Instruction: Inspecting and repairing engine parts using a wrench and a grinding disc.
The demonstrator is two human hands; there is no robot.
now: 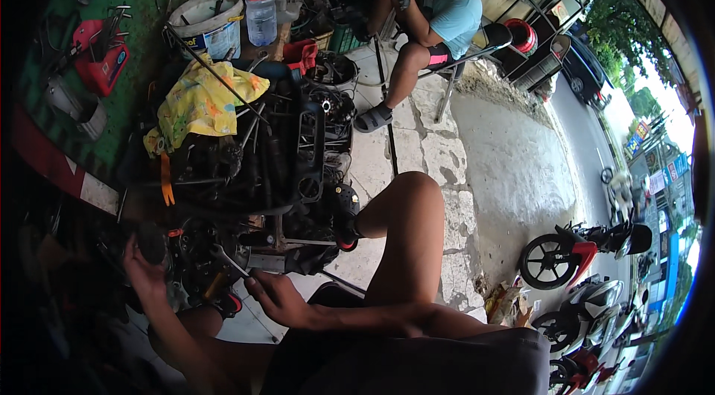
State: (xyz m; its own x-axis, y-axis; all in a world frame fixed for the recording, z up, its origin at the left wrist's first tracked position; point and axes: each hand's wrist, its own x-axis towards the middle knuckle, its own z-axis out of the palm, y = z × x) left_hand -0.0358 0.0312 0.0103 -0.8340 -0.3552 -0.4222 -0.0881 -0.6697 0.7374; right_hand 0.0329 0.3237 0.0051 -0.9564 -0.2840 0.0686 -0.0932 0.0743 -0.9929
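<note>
Open-front workshop, pale tiled floor [370, 160], road [585, 145] beyond. Right hand [281, 299] closed round a wrench [237, 265], open end pointing out over greasy machine parts [195, 240] low in front. Left hand [144, 272] at a dark round part [152, 243], fingers curved about it; too shaded to tell how tight. My read: wrench work on those parts is the step. Next move calls for seating the open end squarely on a fastener, left hand steadying. Can't tell if the wrench touches anything. Yellow-handled tool [214, 285] just beside, half lost in shadow. Further out: dark tray [279, 211] of tools, partly covered by a yellow cloth [205, 100]. Past it, seated co-worker [453, 22]; held item unclear. Lower left corner is black.
</note>
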